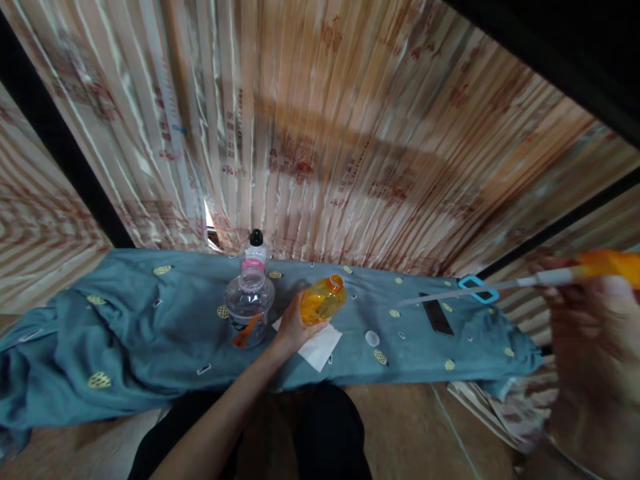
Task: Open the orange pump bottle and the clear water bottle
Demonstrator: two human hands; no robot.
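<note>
My left hand (294,325) is wrapped round an uncapped bottle of orange-yellow liquid (320,303), tilted a little to the right over a white paper napkin (323,348). Out at the right edge, my right hand (580,300) is blurred by motion. It grips a pump head (607,267) with an orange top and a white collar. A long pale dip tube (465,292) points left from the collar across the cloth. Left of the bottle stands a wide clear plastic jug (250,303) with an orange label. Behind it is a clear bottle with a black cap (257,238) and pink label.
A blue-green patterned cloth (175,320) covers the long table. On its right side lie a dark phone (439,317), a blue-rimmed object (479,289) and a small round clear disc (372,339). Striped plastic-covered curtain (310,133) hangs behind, beside black posts.
</note>
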